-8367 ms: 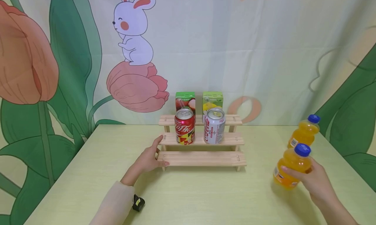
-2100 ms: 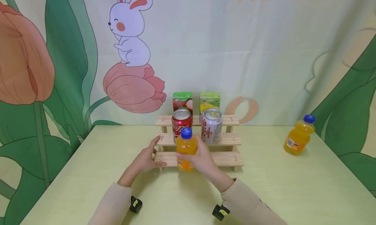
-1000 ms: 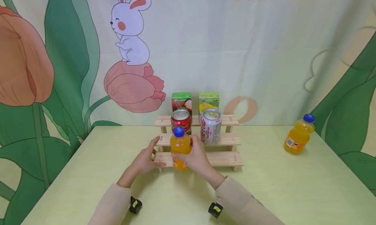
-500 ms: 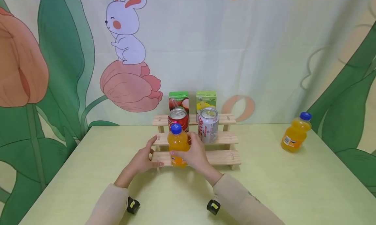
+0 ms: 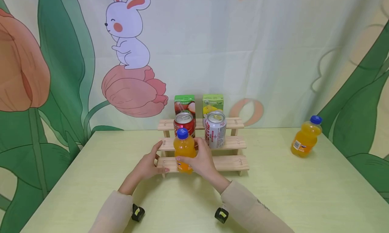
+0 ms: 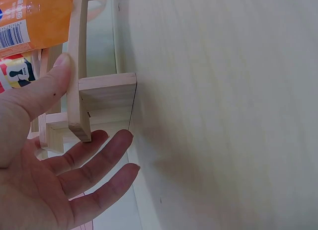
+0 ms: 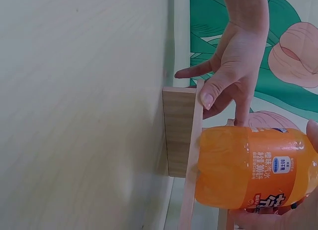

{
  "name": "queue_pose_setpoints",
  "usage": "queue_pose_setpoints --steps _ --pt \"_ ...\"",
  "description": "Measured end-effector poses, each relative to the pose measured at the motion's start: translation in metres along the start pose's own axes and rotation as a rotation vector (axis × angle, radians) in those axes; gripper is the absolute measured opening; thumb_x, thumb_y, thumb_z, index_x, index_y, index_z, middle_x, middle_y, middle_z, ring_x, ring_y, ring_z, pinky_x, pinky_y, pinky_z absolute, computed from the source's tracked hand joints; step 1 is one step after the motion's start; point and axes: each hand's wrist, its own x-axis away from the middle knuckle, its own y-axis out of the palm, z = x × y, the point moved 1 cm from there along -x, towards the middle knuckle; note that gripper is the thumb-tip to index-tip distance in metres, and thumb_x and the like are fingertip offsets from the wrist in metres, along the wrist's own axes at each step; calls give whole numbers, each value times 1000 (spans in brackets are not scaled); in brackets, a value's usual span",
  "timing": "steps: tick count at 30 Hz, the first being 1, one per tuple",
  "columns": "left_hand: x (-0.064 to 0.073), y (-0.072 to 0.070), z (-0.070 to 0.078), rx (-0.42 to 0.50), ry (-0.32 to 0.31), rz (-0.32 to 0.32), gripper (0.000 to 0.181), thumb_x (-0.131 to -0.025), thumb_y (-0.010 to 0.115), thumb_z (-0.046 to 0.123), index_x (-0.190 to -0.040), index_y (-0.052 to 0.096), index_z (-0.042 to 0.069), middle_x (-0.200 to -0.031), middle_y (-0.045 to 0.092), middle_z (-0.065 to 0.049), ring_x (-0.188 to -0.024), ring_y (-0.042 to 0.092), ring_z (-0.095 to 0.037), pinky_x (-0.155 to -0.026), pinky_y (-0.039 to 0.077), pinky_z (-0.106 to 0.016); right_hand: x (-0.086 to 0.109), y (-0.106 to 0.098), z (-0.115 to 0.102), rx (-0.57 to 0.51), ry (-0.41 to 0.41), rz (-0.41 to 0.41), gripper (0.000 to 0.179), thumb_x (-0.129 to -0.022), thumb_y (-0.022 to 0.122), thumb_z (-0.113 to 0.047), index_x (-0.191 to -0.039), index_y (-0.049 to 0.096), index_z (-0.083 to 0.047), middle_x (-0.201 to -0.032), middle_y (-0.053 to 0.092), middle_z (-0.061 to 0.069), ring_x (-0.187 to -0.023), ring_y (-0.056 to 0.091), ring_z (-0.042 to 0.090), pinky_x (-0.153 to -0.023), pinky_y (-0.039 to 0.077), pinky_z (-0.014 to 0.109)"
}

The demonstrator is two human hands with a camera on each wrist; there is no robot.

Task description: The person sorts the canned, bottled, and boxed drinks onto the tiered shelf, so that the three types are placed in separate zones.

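Observation:
My right hand (image 5: 203, 158) grips an orange soda bottle (image 5: 184, 148) with a blue cap, upright at the left part of the bottom step. In the right wrist view the base of the bottle (image 7: 248, 168) meets the board. A three-step wooden rack (image 5: 229, 163) stands under it. At the rack's left end my left hand (image 5: 147, 165) holds on, thumb over the bottom step and index finger by the middle one; its lower fingers (image 6: 99, 168) spread loosely beside the wood. Behind the bottle, a red cola can (image 5: 184, 122) is partly hidden. A silver-white cola can (image 5: 215, 130) stands beside it.
Two juice boxes, a lychee one (image 5: 184, 104) and a yellow-green one (image 5: 212, 103), stand on the top step. Another orange soda bottle (image 5: 306, 137) is on the table (image 5: 273, 192) at the far right. A printed curtain (image 5: 194, 57) hangs behind.
Since the oldest frame, my right hand has carried the bottle from the table's right side onto the bottom step, then slid it slightly left. My left hand has stayed on the rack.

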Motion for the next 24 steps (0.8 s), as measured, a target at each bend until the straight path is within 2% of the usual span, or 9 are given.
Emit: queue_pose_setpoints --steps 12,24 --pt "-1 0 0 -7 -13 0 100 -70 79 22 -146 15 14 -100 56 -16 -66 50 -20 -62 47 -30 2 3 0 3 -17 38 55 -71 79 -23 -113 49 -4 -110 47 8 -103 44 26 -89 39 43" --pt "0 1 0 -7 -20 -4 100 -70 79 24 -146 14 15 -101 56 -17 -68 50 -20 -63 48 -30 1 4 2 -4 -2 36 58 -72 78 -26 -117 49 -5 -112 46 8 -104 43 25 -89 39 43"
